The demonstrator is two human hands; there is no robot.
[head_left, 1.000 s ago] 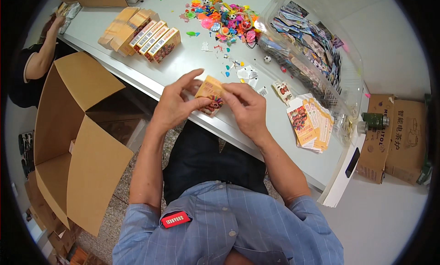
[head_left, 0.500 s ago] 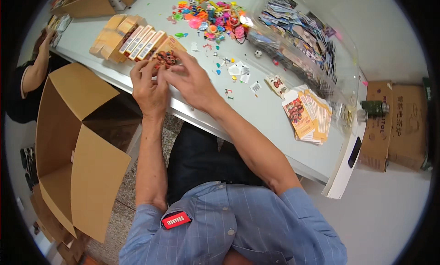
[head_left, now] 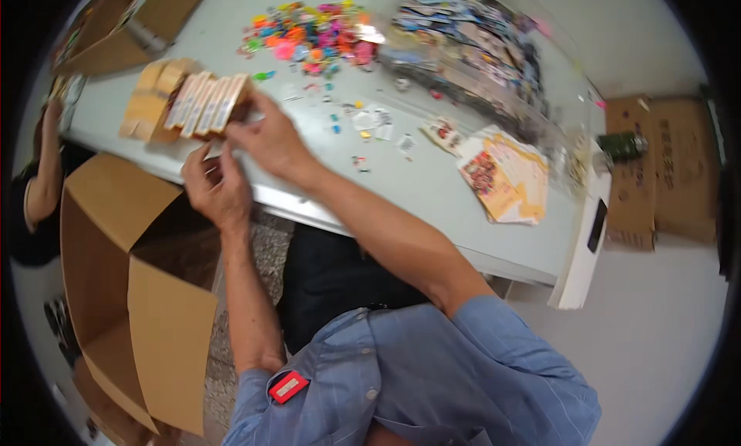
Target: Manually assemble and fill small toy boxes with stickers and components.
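Several small orange-and-white cartons (head_left: 207,105) stand in a slanting row near the table's front left. My right hand (head_left: 270,141) is at the right end of that row, thumb and fingers around the end carton (head_left: 241,105). Just in front of the row, over the table's edge, my left hand (head_left: 218,190) has bent fingers held apart, and I see nothing in them. More tan cartons (head_left: 148,103) sit to the left of the row. Motion blurs the fingertips somewhat.
A heap of colourful small toys (head_left: 312,33) lies at the back, with loose pieces scattered nearer. To the right are a clear bin (head_left: 471,79) of packets and a fan of flat cartons (head_left: 505,176). A big open cardboard box (head_left: 174,346) stands left; another person's arm (head_left: 48,164) is beyond.
The carton that was between both hands now stands at the right end of the row, with my right hand on it. My left hand has let go and drawn down and left. The view has shifted.
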